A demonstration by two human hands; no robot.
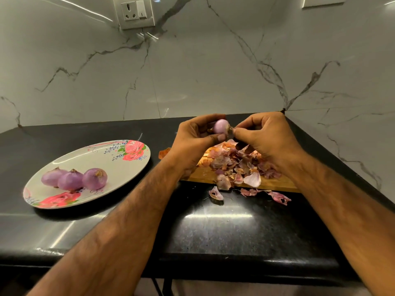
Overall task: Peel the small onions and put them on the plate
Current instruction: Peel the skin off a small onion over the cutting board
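Left hand [198, 135]: we hold it above the far right part of the desk [224, 227], fingers and thumb curled round a small onion [221, 126]
Right hand [267, 137]: we pinch the root end of the small onion with thumb and forefinger, the other fingers curled in
Small onion: pale purple, its visible side smooth, held in the air between our two hands over the wooden board [205, 174]
Plate [102, 159]: flowered, towards the desk's left edge, well apart from our hands
Three onions [72, 179]: purple, side by side and touching, on the plate's near left part
Wooden board: near the desk's far right corner, partly hidden beneath our hands
Peels [237, 163]: heaped on the board; a few lie on the desk just beside the board's near edge
Socket [133, 12]: on the marble wall above the desk's far edge
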